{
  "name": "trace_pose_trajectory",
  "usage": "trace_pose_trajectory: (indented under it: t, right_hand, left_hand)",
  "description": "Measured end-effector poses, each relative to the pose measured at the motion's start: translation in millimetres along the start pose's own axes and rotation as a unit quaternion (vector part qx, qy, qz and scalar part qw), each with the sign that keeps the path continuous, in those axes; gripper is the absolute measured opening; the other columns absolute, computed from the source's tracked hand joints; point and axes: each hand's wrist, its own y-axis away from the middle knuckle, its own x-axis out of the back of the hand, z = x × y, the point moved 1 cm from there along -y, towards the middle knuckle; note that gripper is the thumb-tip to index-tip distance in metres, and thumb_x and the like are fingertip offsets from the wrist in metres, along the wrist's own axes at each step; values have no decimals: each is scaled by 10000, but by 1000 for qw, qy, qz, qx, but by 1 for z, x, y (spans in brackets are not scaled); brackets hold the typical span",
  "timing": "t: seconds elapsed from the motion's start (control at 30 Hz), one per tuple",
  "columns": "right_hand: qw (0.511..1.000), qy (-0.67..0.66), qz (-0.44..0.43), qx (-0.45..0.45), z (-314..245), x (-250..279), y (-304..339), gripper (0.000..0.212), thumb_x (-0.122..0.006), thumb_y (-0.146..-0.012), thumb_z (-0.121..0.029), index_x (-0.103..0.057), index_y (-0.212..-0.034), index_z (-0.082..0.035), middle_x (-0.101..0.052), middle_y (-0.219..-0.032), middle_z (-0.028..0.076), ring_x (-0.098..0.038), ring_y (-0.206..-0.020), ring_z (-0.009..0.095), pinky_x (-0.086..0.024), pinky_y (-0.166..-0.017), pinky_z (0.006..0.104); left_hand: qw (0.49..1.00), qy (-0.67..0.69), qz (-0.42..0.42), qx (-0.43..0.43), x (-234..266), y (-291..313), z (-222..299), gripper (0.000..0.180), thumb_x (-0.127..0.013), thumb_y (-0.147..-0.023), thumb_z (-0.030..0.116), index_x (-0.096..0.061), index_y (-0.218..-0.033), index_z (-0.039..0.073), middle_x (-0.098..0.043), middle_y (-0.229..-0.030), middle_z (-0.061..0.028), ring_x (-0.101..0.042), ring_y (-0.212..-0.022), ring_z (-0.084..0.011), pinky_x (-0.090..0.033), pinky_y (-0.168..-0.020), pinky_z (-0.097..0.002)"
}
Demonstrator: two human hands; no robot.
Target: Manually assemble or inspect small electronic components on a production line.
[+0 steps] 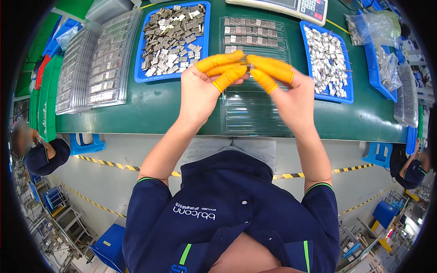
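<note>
My left hand (205,84) and my right hand (284,86) meet above a clear ribbed plastic tray (255,113) on the green table. Orange finger cots cover the fingertips of both hands. Between the fingertips I pinch a small metal part (246,65), mostly hidden by the fingers. The far rows of the clear tray hold several small grey metal parts (250,32). A blue tray heaped with flat grey metal pieces (172,38) lies just left of my left hand. Another blue tray of shiny silver parts (328,61) lies right of my right hand.
Stacks of clear filled trays (98,63) lie at the left. A weighing scale (291,7) stands at the far edge. Plastic bags in a blue bin (380,43) are at the right. Other people sit at the far left (43,152) and far right (409,170).
</note>
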Motion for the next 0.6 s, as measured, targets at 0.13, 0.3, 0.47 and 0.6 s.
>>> trace_pose_trajectory:
  t: [0.13, 0.3, 0.47, 0.6]
  right_hand:
    - [991, 136, 6, -2, 14, 7, -30, 218, -626, -787, -54, -652, -1001, -22, -660, -962, 70, -609, -894, 135, -446, -811, 233]
    - [862, 426, 75, 265, 50, -5, -37, 201, -656, -633, -57, -677, -832, -74, -644, -844, 50, -614, -819, 209, -465, -883, 349]
    - [859, 426, 50, 280, 50, -9, -35, 203, -651, -626, -56, -678, -826, -70, -645, -842, 55, -613, -815, 201, -457, -893, 356]
    - [868, 427, 12, 253, 63, -13, -36, 186, -652, -624, -55, -684, -807, -69, -646, -845, 58, -609, -825, 214, -450, -895, 356]
  left_hand:
    - [969, -214, 27, -120, 8, -18, -3, 311, -543, -854, 27, -522, -1162, -12, -605, -1079, -131, -618, -942, -208, -502, -793, -285]
    - [666, -682, -43, -297, 8, -33, -25, 376, -533, -693, 9, -538, -1050, -110, -534, -1152, -196, -317, -1279, -287, -168, -1073, -479]
    - [644, -709, -57, -281, 7, -29, -30, 385, -519, -781, 38, -499, -1157, -42, -515, -1207, -137, -308, -1293, -225, -127, -1081, -467]
    - [629, -725, -63, -275, 9, -30, -35, 350, -525, -811, 98, -521, -1140, -23, -534, -1189, -115, -321, -1286, -216, -149, -1077, -447]
